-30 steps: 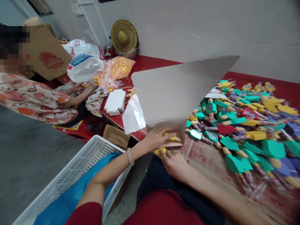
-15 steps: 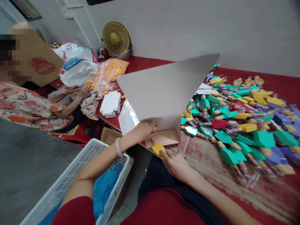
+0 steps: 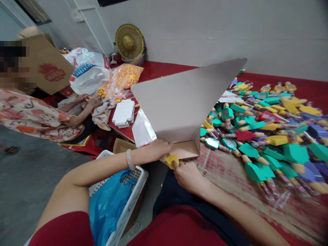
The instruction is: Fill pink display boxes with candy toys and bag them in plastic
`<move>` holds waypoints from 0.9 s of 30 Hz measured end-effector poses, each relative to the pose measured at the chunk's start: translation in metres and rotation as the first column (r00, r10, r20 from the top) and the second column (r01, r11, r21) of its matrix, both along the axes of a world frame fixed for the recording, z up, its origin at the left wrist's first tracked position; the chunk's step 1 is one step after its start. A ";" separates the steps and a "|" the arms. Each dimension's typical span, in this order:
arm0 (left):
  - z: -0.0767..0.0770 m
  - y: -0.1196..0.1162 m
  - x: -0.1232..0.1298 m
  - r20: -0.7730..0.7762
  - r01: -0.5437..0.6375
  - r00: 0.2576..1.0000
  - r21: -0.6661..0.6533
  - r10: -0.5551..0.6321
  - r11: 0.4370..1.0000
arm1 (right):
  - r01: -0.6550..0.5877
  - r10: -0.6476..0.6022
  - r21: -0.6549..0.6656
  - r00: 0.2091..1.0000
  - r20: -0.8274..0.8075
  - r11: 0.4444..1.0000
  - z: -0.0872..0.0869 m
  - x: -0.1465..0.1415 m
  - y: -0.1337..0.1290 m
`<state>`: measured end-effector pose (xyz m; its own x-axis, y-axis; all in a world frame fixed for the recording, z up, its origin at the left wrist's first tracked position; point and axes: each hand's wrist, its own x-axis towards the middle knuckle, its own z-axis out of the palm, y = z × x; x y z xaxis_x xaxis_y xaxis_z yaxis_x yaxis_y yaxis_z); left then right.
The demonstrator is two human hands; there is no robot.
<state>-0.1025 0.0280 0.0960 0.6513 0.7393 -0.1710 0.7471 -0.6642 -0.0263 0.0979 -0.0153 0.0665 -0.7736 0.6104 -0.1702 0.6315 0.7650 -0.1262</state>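
Observation:
My right hand [image 3: 189, 176] grips a yellow paddle-shaped toy [image 3: 172, 161] at its flat end, over the near left corner of an open cardboard box [image 3: 186, 150]. Closed fingers of my left hand [image 3: 161, 149] are at the box's left end, right by the toy's other end; what they hold is hidden. The box's tall grey lid [image 3: 174, 106] stands raised behind both hands. Bare cardboard shows inside the box's right part.
Many green, yellow, purple and red toys [image 3: 271, 136] with clear tubes spread over the table's right. White flat cartons [image 3: 123, 112] lie left of the lid. A white basket [image 3: 139, 181] with blue plastic stands below. Another person's hands [image 3: 89, 102] work at the left.
My left hand has lowered toward the box's left end, its elbow swinging outward. The toy has moved slightly up, and its clear tube is now hidden. The view has shifted slightly.

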 end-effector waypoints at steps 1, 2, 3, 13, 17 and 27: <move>0.000 -0.002 0.002 0.009 0.029 1.000 -0.003 -0.029 1.000 | 0.001 -0.001 0.000 1.000 0.002 1.000 -0.001 0.000 0.000; 0.002 -0.004 0.004 0.036 0.059 0.998 -0.018 -0.058 0.998 | 0.003 -0.003 0.002 1.000 0.004 1.000 -0.002 0.000 0.000; 0.004 -0.006 0.006 0.077 0.086 0.994 -0.042 -0.082 0.995 | 0.002 -0.002 0.003 1.000 0.009 1.000 -0.002 0.000 0.000; 0.015 0.008 0.007 0.118 0.055 0.992 -0.154 -0.037 0.986 | -0.042 0.044 -0.032 0.997 0.067 0.999 0.008 -0.005 0.005; 0.015 0.018 -0.003 0.135 0.049 0.991 -0.226 -0.018 0.973 | -0.053 0.057 -0.048 0.996 0.076 0.997 0.013 -0.007 0.009; -0.022 0.012 -0.016 0.292 -0.085 0.954 0.043 0.069 0.995 | -0.044 0.048 -0.049 0.994 0.094 0.998 0.032 -0.018 0.029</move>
